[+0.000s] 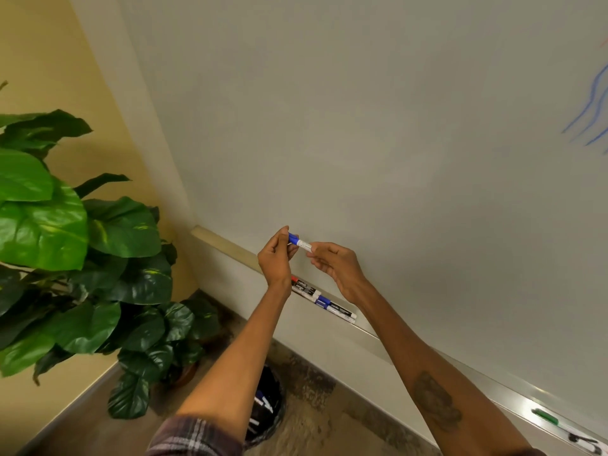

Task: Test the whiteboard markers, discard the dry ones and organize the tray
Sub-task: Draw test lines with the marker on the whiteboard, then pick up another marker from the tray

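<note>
Smooth whiteboard [362,126] with a soft satin sheen. Along the whiteboard's lower edge runs a tray [516,401] of shiny brushed metal. In front of the whiteboard is a smooth plastic marker [300,242] with a glossy blue cap. Left of the whiteboard are a matt yellow wall [49,60] and a plant [49,225] with waxy, glossy leaves. Below the whiteboard are a rough, mottled floor [312,406], a bin [268,406] lined with shiny black plastic, and a soft checked cloth sleeve [194,436].

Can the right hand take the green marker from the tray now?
Probably not yet: the right hand pinches the blue marker, shared with the left hand. The green marker lies uncovered.
</note>
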`<state>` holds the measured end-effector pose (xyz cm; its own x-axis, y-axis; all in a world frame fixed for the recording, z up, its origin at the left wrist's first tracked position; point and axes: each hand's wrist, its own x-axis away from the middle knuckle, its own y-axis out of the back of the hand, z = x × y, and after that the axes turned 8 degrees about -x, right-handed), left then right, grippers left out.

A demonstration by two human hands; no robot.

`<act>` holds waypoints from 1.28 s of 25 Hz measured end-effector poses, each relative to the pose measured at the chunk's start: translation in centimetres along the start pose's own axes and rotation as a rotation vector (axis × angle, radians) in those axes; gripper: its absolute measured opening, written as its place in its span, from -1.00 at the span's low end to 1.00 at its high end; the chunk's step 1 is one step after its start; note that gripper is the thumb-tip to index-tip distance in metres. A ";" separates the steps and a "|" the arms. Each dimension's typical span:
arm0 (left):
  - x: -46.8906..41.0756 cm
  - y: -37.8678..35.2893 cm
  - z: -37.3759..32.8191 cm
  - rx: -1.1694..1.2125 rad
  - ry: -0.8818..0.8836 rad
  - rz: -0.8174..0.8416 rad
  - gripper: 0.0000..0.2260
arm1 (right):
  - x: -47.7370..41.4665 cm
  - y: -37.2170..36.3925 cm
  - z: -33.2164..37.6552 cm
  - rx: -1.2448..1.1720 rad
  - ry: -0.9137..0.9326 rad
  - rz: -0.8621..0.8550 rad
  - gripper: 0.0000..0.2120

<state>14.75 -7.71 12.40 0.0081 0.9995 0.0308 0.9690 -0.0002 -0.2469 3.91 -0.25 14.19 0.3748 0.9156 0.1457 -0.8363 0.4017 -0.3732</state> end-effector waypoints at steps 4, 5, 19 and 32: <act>-1.3 4.7 2.6 -0.032 0.070 -0.075 -0.80 | -1.2 -1.1 -4.0 0.054 -0.093 -0.008 -0.84; -1.6 5.9 3.2 -0.041 0.097 -0.097 -0.81 | -1.5 -1.4 -5.0 0.074 -0.127 0.003 -0.83; -2.2 22.5 15.4 -0.369 0.453 -0.228 -0.83 | -1.0 -5.2 -20.0 0.157 -0.516 0.158 -0.78; 0.1 28.5 21.5 -0.588 0.708 -0.155 -0.78 | -0.5 -3.7 -29.8 0.697 -0.812 0.228 -0.77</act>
<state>37.07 -6.90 -15.48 -0.1704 0.7377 0.6533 0.9397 -0.0779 0.3330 18.76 -2.71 -11.83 0.0206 0.6059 0.7953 -0.9912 -0.0914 0.0953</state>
